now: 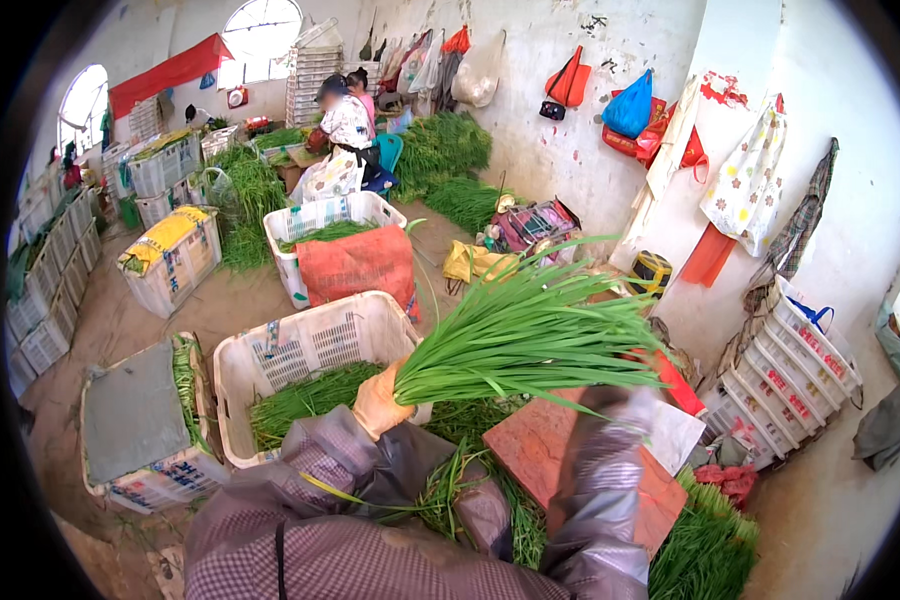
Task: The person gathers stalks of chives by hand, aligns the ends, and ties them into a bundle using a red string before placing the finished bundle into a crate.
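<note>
Too small or blurred to read throughout. Printed in red on the stacked white crates at right. Marked in blue on the grey-topped crate at lower left and the yellow-covered crate farther back. Lettered faintly in dark across the orange-red sack. Marked in yellow on the red bag hanging below the blue bag.

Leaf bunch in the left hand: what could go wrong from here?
The leaf bunch fans out widely from the left hand gripping one end, so outer leaves might slip free. Its far tips overlap the right sleeve in this view; if they touch, they could catch or bend.
</note>
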